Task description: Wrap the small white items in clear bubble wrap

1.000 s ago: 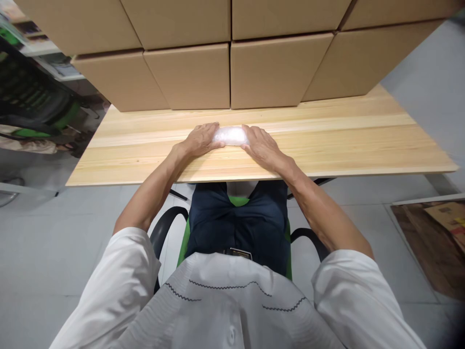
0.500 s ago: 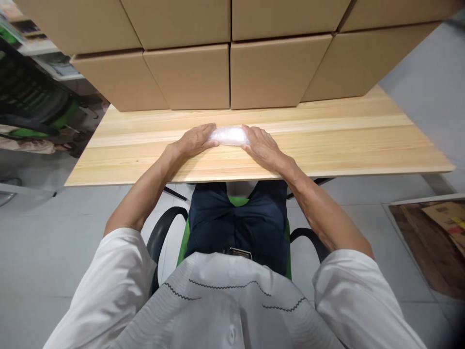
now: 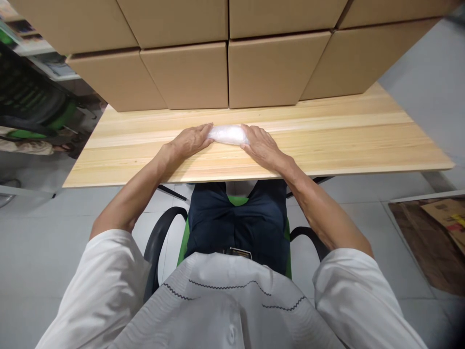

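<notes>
A small whitish bundle [image 3: 228, 134], wrapped in shiny, see-through plastic that looks like bubble wrap, lies lengthwise on the wooden table [image 3: 345, 131]. Its left end is between the thumb and fingers of my left hand [image 3: 192, 138]. At the other end, my right hand [image 3: 262, 145] holds it the same way, with the thumb on the near side and the fingers over the far side. The bundle's two tips are hidden by my hands, and I cannot make out what is inside the wrapping.
Stacked cardboard boxes [image 3: 185, 77] line the back of the table. A black and green chair [image 3: 36, 97] stands off to the left. On the floor at right is a brown board-like surface [image 3: 417, 242] with a flat piece of cardboard [image 3: 445, 218] on it.
My left hand has slid slightly left, and its elbow has swung outward. A little more of the bundle's left part shows. My right hand has hardly moved.
</notes>
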Demonstrator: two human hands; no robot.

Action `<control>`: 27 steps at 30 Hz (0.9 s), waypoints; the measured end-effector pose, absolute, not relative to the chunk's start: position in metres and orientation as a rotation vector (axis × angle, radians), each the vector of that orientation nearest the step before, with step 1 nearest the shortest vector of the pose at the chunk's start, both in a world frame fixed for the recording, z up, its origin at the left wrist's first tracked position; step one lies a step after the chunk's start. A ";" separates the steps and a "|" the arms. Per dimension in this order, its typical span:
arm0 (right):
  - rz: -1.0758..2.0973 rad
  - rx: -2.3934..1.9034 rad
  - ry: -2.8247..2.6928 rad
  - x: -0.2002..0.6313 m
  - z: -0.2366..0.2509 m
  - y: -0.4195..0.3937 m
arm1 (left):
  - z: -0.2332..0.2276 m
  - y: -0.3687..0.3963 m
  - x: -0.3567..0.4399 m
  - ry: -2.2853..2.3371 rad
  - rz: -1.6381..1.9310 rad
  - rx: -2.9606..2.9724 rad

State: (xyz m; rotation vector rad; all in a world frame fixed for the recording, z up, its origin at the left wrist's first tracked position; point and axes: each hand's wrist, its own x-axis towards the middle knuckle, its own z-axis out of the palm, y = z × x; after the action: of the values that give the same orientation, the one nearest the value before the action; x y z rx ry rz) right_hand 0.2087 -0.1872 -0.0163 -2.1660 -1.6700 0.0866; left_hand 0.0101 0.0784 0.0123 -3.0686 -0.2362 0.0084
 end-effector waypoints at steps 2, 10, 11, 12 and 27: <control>0.087 -2.158 -1.666 0.209 -0.017 -0.187 | 0.012 0.080 0.009 -0.219 0.010 -3.028; 0.090 -2.163 -1.668 0.208 -0.015 -0.189 | 0.012 0.083 0.003 -0.239 -0.018 -2.994; 0.094 -2.163 -1.668 0.208 -0.014 -0.189 | 0.012 0.084 0.002 -0.229 -0.027 -3.008; 0.099 -2.165 -1.667 0.208 -0.014 -0.189 | 0.012 0.085 0.001 -0.220 -0.034 -3.022; 0.092 -2.178 -1.669 0.208 -0.015 -0.189 | 0.015 0.100 -0.001 -0.182 0.054 -3.066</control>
State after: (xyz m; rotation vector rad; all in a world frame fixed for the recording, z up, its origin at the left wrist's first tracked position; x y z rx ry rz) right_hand 0.2080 -0.1886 -0.0147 -2.1778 -1.6690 0.0919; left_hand -0.0015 0.1000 0.0152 -3.0664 -0.1824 0.0540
